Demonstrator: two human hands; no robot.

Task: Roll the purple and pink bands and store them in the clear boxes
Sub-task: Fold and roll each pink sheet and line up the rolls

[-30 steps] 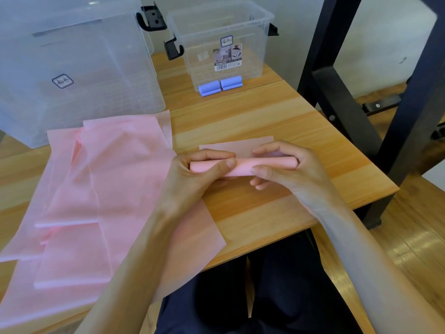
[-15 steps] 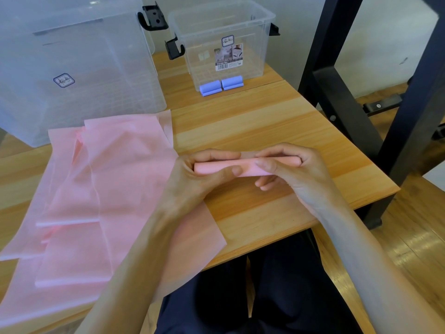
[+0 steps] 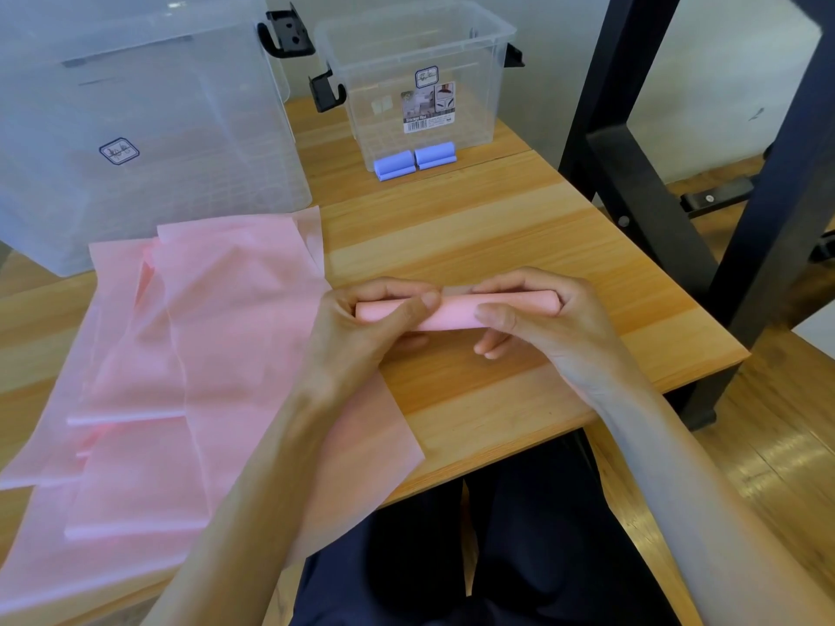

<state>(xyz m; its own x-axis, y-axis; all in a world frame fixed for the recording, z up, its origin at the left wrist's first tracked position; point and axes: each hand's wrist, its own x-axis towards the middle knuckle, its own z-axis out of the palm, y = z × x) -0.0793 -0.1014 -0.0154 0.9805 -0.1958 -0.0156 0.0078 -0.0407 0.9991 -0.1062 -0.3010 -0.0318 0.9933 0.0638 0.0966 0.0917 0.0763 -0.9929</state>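
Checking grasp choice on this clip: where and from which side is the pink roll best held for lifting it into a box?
Grip the pink roll around its middle from above, thumb on the near side and fingers over the far side. It lies crosswise on the table, and the left hand and right hand hold its ends. A wrap-around hold would likely stop the loose outer edge from unrolling.

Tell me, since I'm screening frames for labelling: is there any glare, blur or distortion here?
Head view: wide-angle bending bows the black frame post; a small bright glare spot sits on the large clear box; soft blur at the lower edges, on the forearms and floor; both hands and the pink roll are reasonably sharp.
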